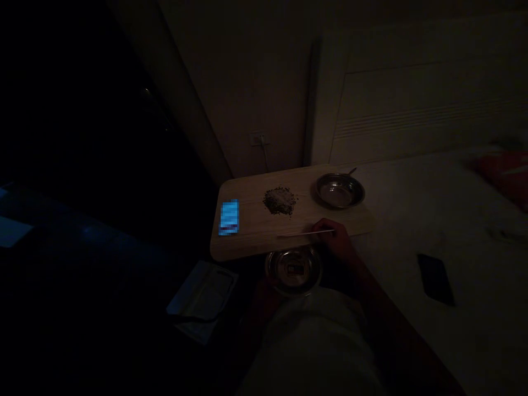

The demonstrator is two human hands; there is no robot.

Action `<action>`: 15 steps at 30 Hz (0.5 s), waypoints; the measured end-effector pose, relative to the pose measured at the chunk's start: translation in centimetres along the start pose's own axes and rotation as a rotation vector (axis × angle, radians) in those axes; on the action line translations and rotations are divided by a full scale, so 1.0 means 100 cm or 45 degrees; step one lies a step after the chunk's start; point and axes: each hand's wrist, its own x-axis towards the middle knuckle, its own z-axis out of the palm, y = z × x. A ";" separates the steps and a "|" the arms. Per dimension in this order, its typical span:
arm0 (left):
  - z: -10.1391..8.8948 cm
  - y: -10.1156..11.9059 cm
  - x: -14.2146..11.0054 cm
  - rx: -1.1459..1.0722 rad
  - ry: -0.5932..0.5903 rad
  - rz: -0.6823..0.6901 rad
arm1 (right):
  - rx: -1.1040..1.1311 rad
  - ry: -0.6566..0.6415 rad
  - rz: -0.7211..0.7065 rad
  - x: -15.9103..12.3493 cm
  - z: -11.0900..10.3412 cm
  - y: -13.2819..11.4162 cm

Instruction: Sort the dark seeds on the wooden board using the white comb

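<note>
On the wooden board [251, 242] lies a loose pile of small dark and pale grains [280, 201]. My right hand [332, 234] is closed around a thin, straight stick-like utensil [305, 234], held low over the board's near edge and pointing left; its exact kind is unclear in the dark. Below that edge is a round metal bowl [293, 272], with a small dark rectangular shape visible inside. My left hand [270, 294], very dim, grips the bowl's lower left rim. Another shallow metal bowl [340, 191] stands on the board's right end, a thin handle showing behind it.
A lit screen, blurred out [229, 217], sits at the board's left end. A dark phone [436, 279] lies on the pale bed [404, 220] to the right. A pale flat item [202, 302] is at lower left. Behind is a wall socket [259, 138] with a cable.
</note>
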 end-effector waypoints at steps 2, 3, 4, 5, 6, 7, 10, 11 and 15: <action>0.000 -0.001 0.000 -0.033 0.013 -0.018 | 0.037 -0.024 0.023 -0.002 -0.001 0.002; -0.001 -0.001 0.000 -0.046 0.012 -0.016 | 0.052 -0.036 0.029 -0.003 -0.002 0.003; -0.003 -0.002 0.000 -0.054 0.008 -0.005 | 0.067 -0.052 0.033 -0.004 -0.003 0.003; -0.005 -0.003 0.000 -0.058 0.002 0.019 | 0.087 -0.070 0.037 -0.005 -0.004 0.003; -0.006 -0.003 0.000 -0.053 0.002 0.039 | 0.107 -0.091 0.039 -0.006 -0.005 0.002; -0.007 -0.004 0.001 -0.050 0.007 0.048 | 0.122 -0.112 0.036 -0.007 -0.007 0.001; -0.005 -0.002 0.002 -0.060 -0.007 -0.006 | 0.125 -0.158 0.034 -0.011 -0.012 -0.003; -0.003 -0.001 0.003 -0.066 -0.036 -0.029 | 0.120 -0.172 0.038 -0.012 -0.014 -0.005; 0.001 0.001 0.002 -0.089 -0.066 0.000 | 0.116 -0.092 0.068 -0.010 -0.018 -0.006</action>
